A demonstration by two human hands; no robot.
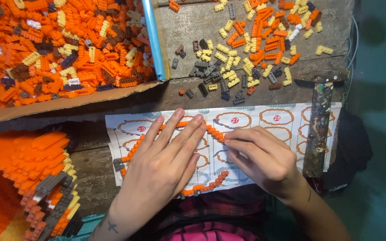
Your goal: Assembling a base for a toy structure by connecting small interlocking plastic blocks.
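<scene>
On the printed instruction sheet (273, 129) at the table's (193, 27) near edge, we press our left hand (164, 156) flat, fingers spread wide, over a ring of small orange bricks (132, 149). Our right hand (264, 156) pinches the ring's upper arc beside it, fingertips (226, 136) narrowed on the bricks. Loose orange, yellow and grey bricks (246, 53) crowd the table beyond the sheet. A cardboard tray of bricks (59, 44) borders the left, a paint-stained hammer (318, 125) the right, leaving little free room.
</scene>
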